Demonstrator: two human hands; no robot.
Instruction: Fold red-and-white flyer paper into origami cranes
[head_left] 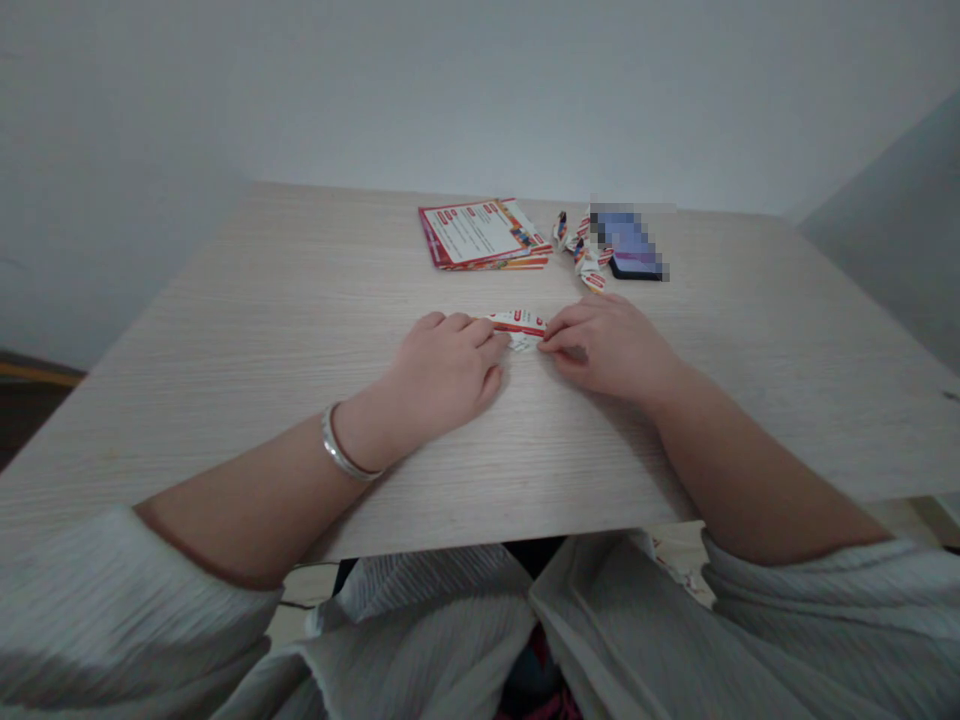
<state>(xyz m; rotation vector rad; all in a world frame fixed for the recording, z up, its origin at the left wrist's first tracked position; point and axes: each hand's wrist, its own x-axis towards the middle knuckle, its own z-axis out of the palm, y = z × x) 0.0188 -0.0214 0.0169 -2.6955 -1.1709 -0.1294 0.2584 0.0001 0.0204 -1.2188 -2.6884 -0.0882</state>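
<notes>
A small folded paper sheet [519, 320], white with red print and a red band, lies on the table in front of me. My left hand [448, 368] is closed at its left end, fingers together and pressing down on it. At the right end my right hand [611, 348] pinches the paper between thumb and fingers. Both ends of the sheet are hidden under my fingertips. The near edge looks creased and uneven.
Behind the paper lies a stack of printed leaflets [480, 235]. Several folded, crumpled paper pieces [589, 262] sit to its right, beside a phone [634, 245] that is partly pixelated. The pale wooden table [247, 330] meets a wall at the back.
</notes>
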